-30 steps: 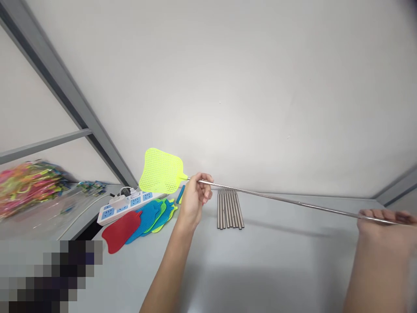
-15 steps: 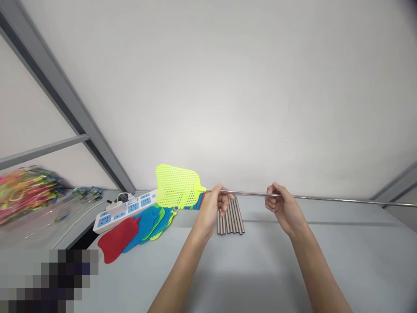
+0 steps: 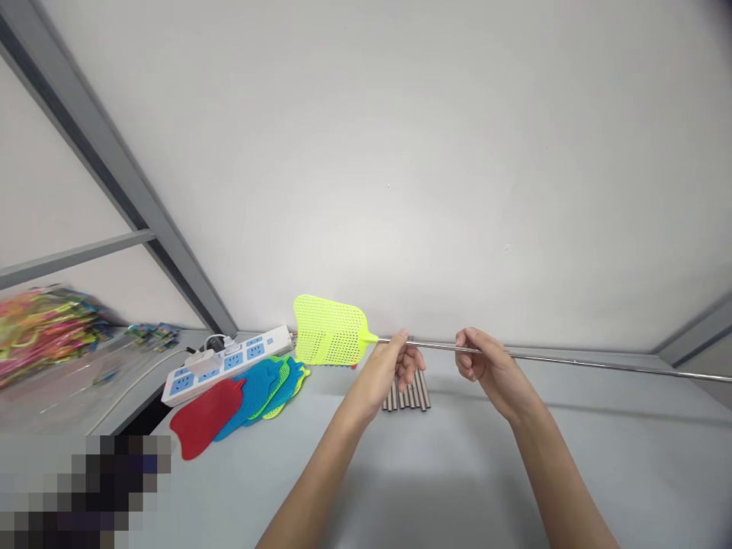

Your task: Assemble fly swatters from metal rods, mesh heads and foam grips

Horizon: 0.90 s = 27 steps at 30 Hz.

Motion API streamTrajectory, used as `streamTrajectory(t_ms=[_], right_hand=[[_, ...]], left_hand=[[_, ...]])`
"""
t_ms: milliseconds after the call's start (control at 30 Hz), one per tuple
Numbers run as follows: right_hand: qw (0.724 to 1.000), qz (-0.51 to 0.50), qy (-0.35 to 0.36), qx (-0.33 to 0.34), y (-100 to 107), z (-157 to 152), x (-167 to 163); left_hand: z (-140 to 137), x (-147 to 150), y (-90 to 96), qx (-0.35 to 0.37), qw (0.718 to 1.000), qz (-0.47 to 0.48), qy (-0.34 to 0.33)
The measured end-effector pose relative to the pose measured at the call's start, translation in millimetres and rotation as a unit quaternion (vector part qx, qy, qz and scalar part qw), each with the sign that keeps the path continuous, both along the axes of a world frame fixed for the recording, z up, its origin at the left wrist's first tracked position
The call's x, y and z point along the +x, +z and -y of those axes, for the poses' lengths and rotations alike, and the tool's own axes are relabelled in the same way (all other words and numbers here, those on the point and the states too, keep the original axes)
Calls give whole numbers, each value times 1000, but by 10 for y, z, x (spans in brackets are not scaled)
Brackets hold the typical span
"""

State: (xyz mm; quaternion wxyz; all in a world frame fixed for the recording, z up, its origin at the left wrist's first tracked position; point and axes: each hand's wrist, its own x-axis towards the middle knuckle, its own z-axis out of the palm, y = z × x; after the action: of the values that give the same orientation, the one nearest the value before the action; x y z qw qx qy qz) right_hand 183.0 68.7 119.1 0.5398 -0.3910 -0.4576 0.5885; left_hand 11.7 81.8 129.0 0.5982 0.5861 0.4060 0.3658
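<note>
Grey worktop point(image 3: 435, 473), yellow swatter point(image 3: 370, 337) held above.
Its rod point(image 3: 600, 364) is pinched by the left hand point(image 3: 386, 375) near the head point(image 3: 330, 331) and the right hand point(image 3: 499, 376) farther along.

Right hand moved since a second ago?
Yes: the right hand has moved left along the rod, now much nearer the power strip.

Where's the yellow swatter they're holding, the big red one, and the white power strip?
Yellow swatter point(image 3: 330, 330): head view, middle of its mesh.
Red swatter point(image 3: 207, 418): head view, its flat middle.
White power strip point(image 3: 233, 361): head view, a blue socket panel.
</note>
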Motion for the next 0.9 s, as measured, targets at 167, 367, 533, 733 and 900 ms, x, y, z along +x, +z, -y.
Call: streamTrajectory(t_ms=[167,367,533,733,900], right_hand=[[1000,-12,6,-8,-17,-8,11],[997,-54,36,-31,-30,-1,-35],[998,-39,34,-40,-34,12,-64],[998,-2,59,-25,0,53,-102],[995,20,94,-27,48,106,-135]], left_hand=[[333,-69,186,140,967,-202,60],[793,-56,499,291,920,-259,-40],[744,-29,463,410,876,-253,33],[634,-31,382,451,822,-338,77],[521,-64,292,424,821,-375,72]])
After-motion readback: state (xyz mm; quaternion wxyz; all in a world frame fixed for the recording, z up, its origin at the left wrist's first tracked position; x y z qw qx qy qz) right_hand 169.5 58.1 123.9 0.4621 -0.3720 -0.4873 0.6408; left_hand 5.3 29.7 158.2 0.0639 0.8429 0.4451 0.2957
